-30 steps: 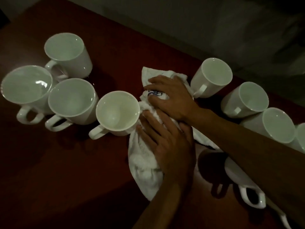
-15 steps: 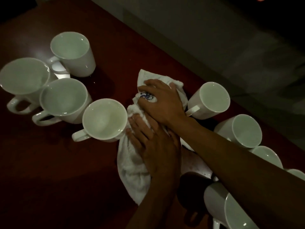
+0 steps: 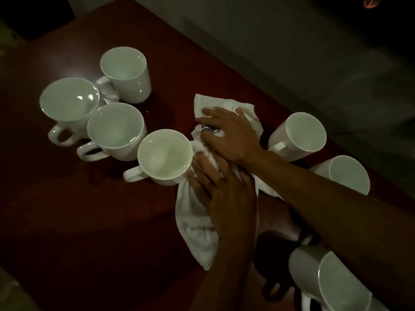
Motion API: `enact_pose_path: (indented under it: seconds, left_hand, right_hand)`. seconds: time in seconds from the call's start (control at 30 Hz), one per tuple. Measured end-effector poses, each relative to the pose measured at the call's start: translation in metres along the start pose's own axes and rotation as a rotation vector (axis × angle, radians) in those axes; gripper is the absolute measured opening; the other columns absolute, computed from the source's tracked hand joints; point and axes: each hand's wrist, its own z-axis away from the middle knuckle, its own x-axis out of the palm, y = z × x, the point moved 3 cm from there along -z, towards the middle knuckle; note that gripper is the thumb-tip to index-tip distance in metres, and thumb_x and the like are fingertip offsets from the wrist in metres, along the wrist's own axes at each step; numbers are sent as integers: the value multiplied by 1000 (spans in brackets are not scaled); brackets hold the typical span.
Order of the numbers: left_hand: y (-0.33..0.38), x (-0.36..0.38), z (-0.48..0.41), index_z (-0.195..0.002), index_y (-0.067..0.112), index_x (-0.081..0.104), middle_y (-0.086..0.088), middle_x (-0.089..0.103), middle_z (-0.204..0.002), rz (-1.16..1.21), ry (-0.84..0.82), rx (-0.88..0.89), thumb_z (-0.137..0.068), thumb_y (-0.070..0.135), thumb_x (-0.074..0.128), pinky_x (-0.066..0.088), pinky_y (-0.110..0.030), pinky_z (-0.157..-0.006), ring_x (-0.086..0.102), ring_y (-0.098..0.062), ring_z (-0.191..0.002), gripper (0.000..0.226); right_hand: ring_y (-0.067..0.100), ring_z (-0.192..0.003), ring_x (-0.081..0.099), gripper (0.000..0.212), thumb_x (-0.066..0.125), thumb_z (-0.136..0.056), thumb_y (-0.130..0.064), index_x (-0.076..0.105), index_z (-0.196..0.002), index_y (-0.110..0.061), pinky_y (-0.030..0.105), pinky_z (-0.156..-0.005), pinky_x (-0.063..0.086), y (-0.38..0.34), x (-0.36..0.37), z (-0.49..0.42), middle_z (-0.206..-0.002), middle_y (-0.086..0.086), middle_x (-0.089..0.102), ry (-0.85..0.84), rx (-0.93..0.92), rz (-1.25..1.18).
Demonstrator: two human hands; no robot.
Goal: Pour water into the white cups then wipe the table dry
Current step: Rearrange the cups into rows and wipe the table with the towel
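Seven white cups [image 3: 125, 74] sit open-mouthed on the dark red table [image 3: 89, 221]: four clustered at the left, two at the right past the right forearm, and one at the lower right. The light is too dim to tell whether their pale insides hold water. Between the groups lies a rumpled white towel [image 3: 195, 225] with a blue mark [image 3: 211, 130], bunched against the side of the nearest left cup [image 3: 165, 152]. Both hands press flat on it with fingers spread — the right hand [image 3: 229, 133] on the far end, the left hand [image 3: 224, 194] just nearer.
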Motion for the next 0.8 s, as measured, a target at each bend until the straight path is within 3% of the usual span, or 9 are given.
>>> enact_pose_path:
  seconds: [0.1, 0.27, 0.5, 0.67, 0.8]
  left_hand:
    - [-5, -7, 4, -154, 2, 28, -30, 21, -158, -23, -15, 42, -106, 45, 34, 24, -55, -119, 23, -43, -147, 65]
    - [-23, -24, 18, -154, 5, 30, -28, 21, -159, -36, -108, 100, -107, 49, 20, 24, -54, -118, 24, -41, -148, 66]
    - [-61, -37, 53, -154, 3, 29, -31, 23, -158, -64, -169, 232, -104, 46, 21, 30, -53, -116, 28, -42, -146, 66]
    - [-104, -49, 75, -154, 3, 29, -29, 23, -159, -65, -128, 385, -104, 47, 30, 26, -52, -118, 26, -42, -147, 67]
    - [-142, -64, 73, -155, 6, 26, -27, 28, -158, -98, -168, 666, -102, 52, 30, 29, -51, -118, 30, -40, -146, 71]
  right_hand:
    - [6, -146, 27, 55, 35, -89, -58, 56, -136, -39, 46, -123, -1, -2, 1, 8, -154, -14, 42, -16, 25, -17]
    - [5, -146, 26, 57, 33, -89, -57, 55, -138, -38, 47, -123, -2, -10, 6, 34, -154, -15, 42, 6, 84, -54]
    - [5, -147, 25, 53, 37, -93, -56, 52, -141, -36, 44, -123, -4, -25, 21, 83, -154, -14, 42, 79, 159, -43]
    - [4, -147, 25, 56, 35, -91, -57, 53, -140, -38, 44, -123, -5, -49, 35, 127, -153, -14, 43, 147, 262, -49]
    - [6, -147, 24, 56, 34, -94, -57, 48, -145, -37, 45, -123, -4, -74, 47, 165, -154, -12, 42, 231, 381, -39]
